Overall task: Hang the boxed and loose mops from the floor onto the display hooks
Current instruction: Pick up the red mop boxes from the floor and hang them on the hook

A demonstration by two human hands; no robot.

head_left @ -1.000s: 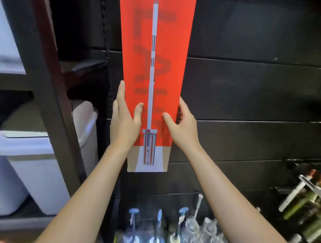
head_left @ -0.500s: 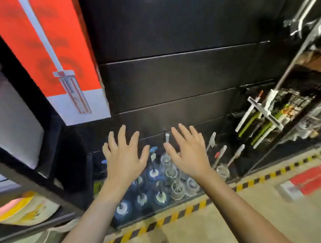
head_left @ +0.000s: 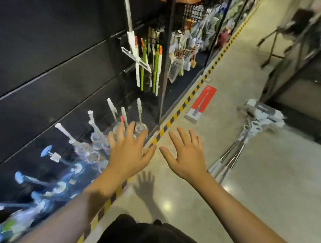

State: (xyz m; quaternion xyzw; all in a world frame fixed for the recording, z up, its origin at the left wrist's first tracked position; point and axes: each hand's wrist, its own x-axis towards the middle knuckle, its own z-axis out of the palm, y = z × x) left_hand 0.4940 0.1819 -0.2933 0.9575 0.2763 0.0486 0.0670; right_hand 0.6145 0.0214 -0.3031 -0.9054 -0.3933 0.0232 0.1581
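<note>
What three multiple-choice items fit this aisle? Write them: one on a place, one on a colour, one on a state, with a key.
1. Where does the flat red and white mop box lie?
A. On the concrete floor beside the yellow-black striped tape
B. On a display hook
C. In the left hand

2. What colour are the heads of the loose metal-handled mops on the floor?
A. Bright green
B. White and grey
C. Red

3. How are the left hand and right hand?
A. Both grip the box
B. One holds a mop
C. Both open, holding nothing

Key: 1 A, the box lies flat on the floor just right of the striped tape. 2 B, the bundled heads look white with grey bands. 3 C, all fingers are spread over the floor, with nothing in them.
</note>
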